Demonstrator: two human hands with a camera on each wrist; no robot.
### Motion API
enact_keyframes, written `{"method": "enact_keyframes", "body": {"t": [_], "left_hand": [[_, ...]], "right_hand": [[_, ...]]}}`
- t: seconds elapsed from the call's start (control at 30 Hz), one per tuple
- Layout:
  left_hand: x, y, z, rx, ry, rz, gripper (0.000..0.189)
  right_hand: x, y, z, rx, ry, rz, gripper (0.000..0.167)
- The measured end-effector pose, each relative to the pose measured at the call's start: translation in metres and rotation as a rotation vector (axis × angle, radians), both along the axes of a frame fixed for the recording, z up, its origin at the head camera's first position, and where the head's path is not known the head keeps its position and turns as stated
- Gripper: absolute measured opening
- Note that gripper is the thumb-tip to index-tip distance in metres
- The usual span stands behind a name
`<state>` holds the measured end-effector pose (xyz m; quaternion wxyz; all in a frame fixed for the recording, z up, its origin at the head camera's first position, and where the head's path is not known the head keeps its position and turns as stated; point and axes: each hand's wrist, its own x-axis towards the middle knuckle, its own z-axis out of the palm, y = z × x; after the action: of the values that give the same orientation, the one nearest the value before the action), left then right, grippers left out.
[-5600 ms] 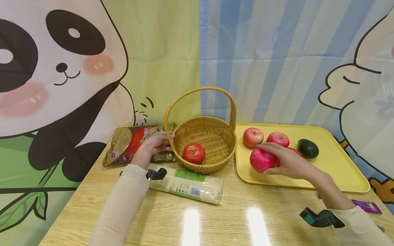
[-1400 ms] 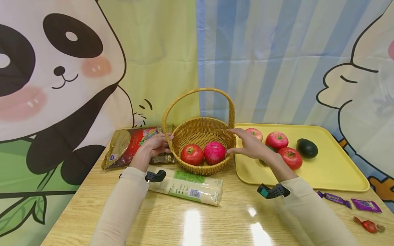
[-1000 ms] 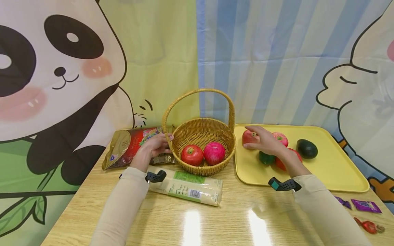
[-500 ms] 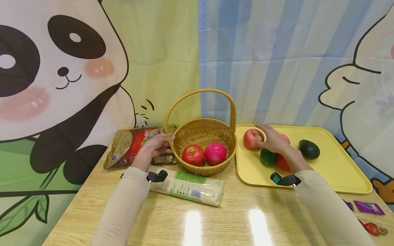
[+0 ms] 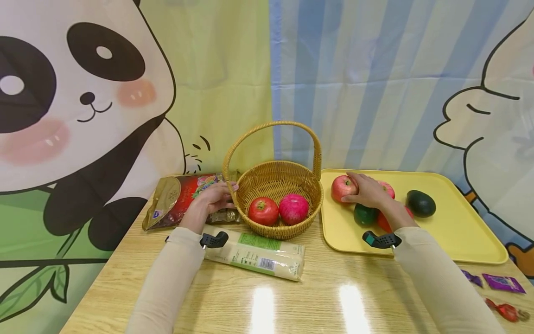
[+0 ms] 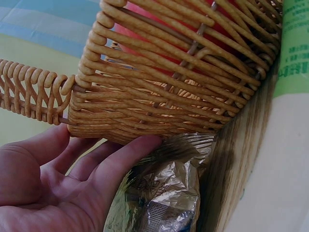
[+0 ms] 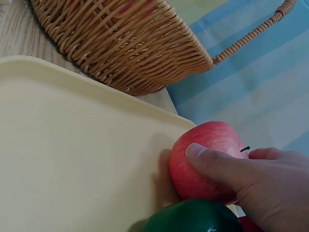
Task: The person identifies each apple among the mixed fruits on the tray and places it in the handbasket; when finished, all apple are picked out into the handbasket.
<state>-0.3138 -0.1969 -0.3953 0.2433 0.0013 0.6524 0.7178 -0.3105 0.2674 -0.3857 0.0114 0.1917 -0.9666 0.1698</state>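
On the yellow tray (image 5: 467, 222), my right hand (image 5: 371, 190) grips a red apple (image 5: 343, 188). Its thumb (image 7: 212, 162) lies along the near side of the apple, and the other fingers go behind it. A dark green avocado (image 5: 364, 215) sits close below that hand. My left hand (image 5: 212, 199) touches the outer left side of the wicker basket (image 5: 288, 232), fingertips against the weave beside the foot of the handle. Inside the basket, a red apple (image 5: 263, 211) and a pink-red apple (image 5: 294, 208) lie side by side at the front.
Two more apples, a pink one (image 5: 388, 188) and a red one (image 5: 383, 223), are partly hidden behind the right hand. Another avocado (image 5: 420, 203) lies farther right. A red-gold bag (image 5: 179, 199) and a long pale packet (image 5: 267, 260) flank the basket. Wrapped candies (image 5: 504, 283) lie front right.
The pink-red apple went from the tray into the basket, carried by my right hand. That hand then returned to the tray and closed round another apple. The left hand stayed at the basket.
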Motion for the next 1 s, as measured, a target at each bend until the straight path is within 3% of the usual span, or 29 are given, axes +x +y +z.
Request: {"method": "enact_keyframes", "body": {"t": [0.47,1.0], "left_hand": [[-0.0012,0.0006,0.0002,-0.001,0.014,-0.020,0.053],[0.0004,0.0003,0.0000,-0.001,0.013,-0.013,0.052]], "right_hand": [[-0.0017,0.0005,-0.0025,-0.018,-0.047,-0.034,0.085],[-0.0005,-0.0003,-0.0058,-0.038,-0.021,-0.038,0.083]]}}
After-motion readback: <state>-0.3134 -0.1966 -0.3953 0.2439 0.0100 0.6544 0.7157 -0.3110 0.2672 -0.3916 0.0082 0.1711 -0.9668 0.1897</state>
